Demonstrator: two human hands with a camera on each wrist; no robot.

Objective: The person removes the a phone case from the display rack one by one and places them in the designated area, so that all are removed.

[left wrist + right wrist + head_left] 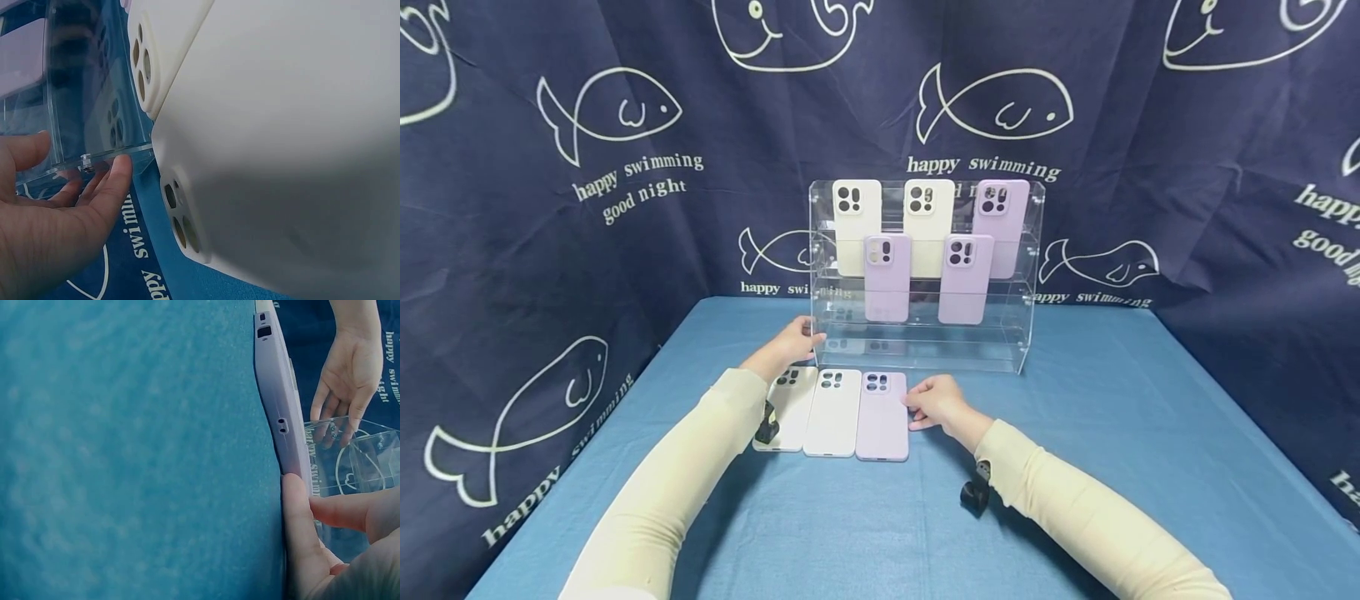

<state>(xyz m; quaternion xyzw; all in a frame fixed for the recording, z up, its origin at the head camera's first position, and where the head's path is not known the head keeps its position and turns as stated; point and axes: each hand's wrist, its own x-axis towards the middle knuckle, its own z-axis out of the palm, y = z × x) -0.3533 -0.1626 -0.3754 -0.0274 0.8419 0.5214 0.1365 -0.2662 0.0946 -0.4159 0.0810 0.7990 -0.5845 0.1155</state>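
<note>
My left hand (793, 340) holds the near left edge of a clear acrylic display stand (925, 360). In the left wrist view, the thumb of my left hand (69, 231) lies apart from the fingers, which reach around the side panel. My right hand (938, 402) pinches the right edge of a lilac phone case (882, 425) lying flat on the table. From the right wrist, the thumb and index finger of my right hand (337, 550) meet at the side of that lilac case (281, 419). Left of it lie a white case (832, 417) and an off-white case (790, 421), partly covered by my left sleeve.
On the stand's upper tier stand two cream cases, one being the left cream case (857, 242), and a lilac case (1003, 221). Two more lilac cases, including the left one (887, 292), stand one tier lower. A blue cloth (1112, 433) covers the table; a fish-print curtain (850, 108) hangs behind.
</note>
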